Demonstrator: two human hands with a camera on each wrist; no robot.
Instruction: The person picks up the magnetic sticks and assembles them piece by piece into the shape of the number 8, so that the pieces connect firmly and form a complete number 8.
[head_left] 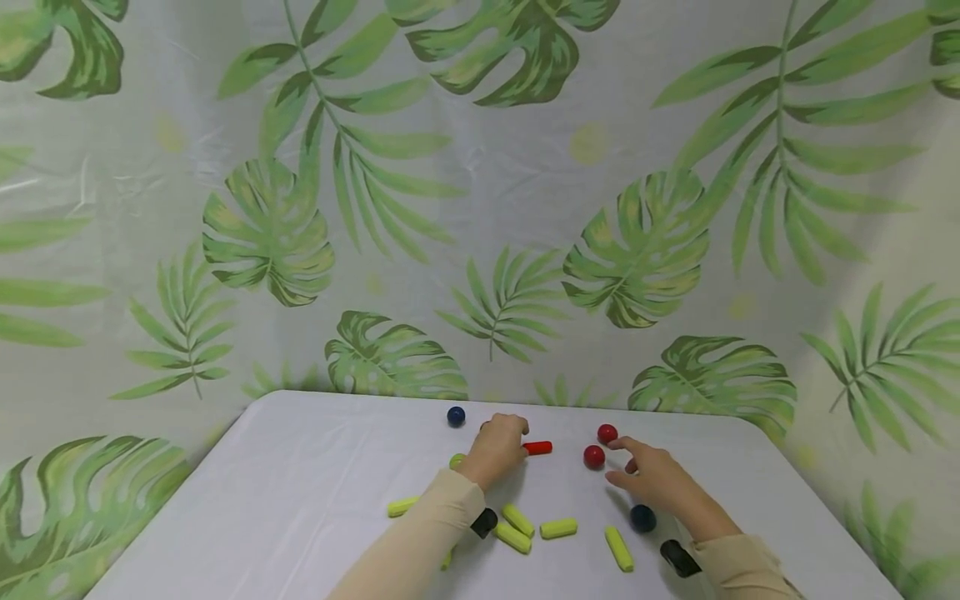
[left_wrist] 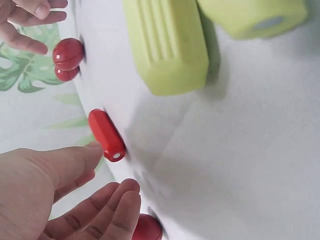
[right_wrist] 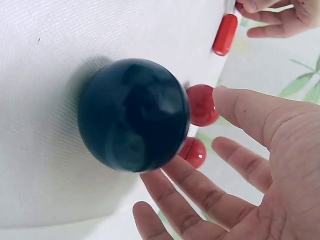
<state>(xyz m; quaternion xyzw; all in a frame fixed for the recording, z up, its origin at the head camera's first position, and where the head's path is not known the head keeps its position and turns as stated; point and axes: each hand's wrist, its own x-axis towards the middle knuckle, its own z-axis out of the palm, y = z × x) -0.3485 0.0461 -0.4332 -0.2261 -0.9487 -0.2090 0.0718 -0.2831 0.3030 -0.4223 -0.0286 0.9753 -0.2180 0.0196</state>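
My left hand (head_left: 497, 450) is over the far middle of the table, fingers loosely bent and apart. In the left wrist view, its thumb overlaps the near end of a short red stick (left_wrist: 106, 135), while its fingers are right by a partly hidden red ball (left_wrist: 148, 229). My right hand (head_left: 658, 481) has its fingers spread beside two red balls, the nearer one (head_left: 594, 457) and the farther one (head_left: 607, 433). A dark blue ball (right_wrist: 134, 115) sits on the table below this hand, and nothing shows in its grasp.
A second dark blue ball (head_left: 456, 417) lies near the far edge of the white table (head_left: 300, 467). A green ball (head_left: 457, 460) is partly hidden by the left wrist. Several yellow-green sticks (head_left: 558, 528) lie across the near side. A leaf-patterned sheet (head_left: 495, 208) hangs behind.
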